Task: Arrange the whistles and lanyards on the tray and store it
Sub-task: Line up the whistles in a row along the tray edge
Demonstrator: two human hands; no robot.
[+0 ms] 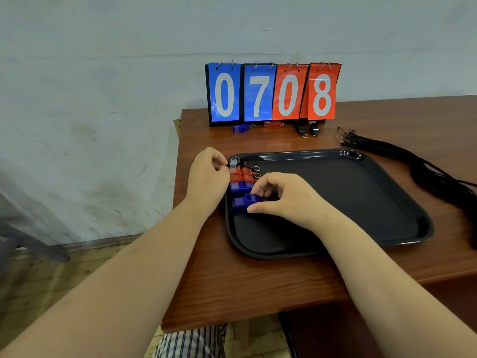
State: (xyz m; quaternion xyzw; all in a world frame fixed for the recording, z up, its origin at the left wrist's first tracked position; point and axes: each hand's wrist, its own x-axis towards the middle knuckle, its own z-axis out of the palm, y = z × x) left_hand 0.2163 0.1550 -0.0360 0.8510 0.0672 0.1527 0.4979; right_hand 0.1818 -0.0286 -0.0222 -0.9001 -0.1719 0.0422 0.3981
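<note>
Left hand [206,177]: black whistle [236,162] pinched at tray [361,202] corner | right hand [278,197]: blue whistle [245,201] gripped | lanyards [413,161] laid on tabletop [258,280] beside tray

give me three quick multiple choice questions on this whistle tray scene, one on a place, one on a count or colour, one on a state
1. Where does the bundle of lanyards lie?
A. on the table right of the tray
B. inside the tray
C. on the floor

2. How many whistles lie at the foot of the scoreboard?
A. two
B. four
C. six

3. What is the right hand doing?
A. resting flat on the table
B. holding a blue whistle with its fingers over the tray
C. lifting the scoreboard

Answers:
1. A, the black cords lie on the table beyond the right rim of the tray.
2. B, one blue whistle, one red whistle and two black whistles lie there.
3. B, its fingers close around the near blue whistle at the tray's left side.
</note>
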